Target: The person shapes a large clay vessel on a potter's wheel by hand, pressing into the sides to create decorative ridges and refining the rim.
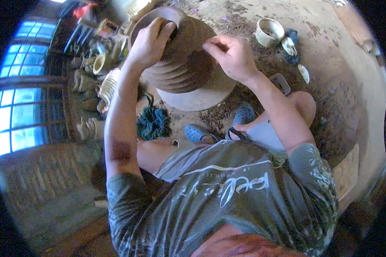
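Observation:
A large brown clay pot (176, 73) with ridged, stepped sides stands on a pale round wheel disc (197, 99). My left hand (149, 45) reaches over the pot's near left rim with its fingers curled down toward the mouth. Something dark shows beneath those fingertips, but I cannot tell whether it is a held thing or shadow. On the pot's right side, my right hand (233, 55) is closed, thumb and fingertips pinched together close to the clay wall. Whatever the pinch may hold is too small to make out.
Right of the pot stand a pale bucket (269, 33), a cloth (291, 45) and a small clear tray (280, 83). A dark green rag (152, 122) lies by my feet in blue clogs (197, 132). Clay crumbs litter the floor; several pots and tools crowd the left.

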A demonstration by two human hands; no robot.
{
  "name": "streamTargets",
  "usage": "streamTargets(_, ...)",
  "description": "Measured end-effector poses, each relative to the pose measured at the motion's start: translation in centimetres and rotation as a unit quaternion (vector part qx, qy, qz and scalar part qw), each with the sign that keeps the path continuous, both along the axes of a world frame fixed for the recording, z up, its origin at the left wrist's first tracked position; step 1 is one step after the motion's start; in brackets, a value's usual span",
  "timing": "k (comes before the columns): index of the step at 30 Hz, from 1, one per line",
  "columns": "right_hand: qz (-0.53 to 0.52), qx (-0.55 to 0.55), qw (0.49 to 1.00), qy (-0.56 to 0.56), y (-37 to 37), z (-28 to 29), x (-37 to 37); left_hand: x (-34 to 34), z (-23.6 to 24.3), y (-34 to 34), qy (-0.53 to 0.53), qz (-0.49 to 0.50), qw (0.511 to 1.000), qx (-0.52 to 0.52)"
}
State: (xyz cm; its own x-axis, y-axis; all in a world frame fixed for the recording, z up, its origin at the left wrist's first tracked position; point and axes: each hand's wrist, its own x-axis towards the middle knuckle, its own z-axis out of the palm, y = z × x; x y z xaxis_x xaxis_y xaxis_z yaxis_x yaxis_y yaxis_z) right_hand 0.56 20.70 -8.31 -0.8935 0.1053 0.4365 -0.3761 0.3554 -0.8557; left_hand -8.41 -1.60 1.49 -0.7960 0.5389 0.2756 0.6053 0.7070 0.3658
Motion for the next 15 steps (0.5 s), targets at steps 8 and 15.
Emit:
streamTargets(8,0.032,0.115,0.979,0.165,-2.5,0.7,0.6,-0.9,-0.7,-2.3,0.054,0.025,0.998,0.022)
streamTargets(15,0.047,0.264,0.905,0.329,-5.9,1.5,-0.6,0.1,-0.6,-2.4,0.146,0.274,0.928,0.205)
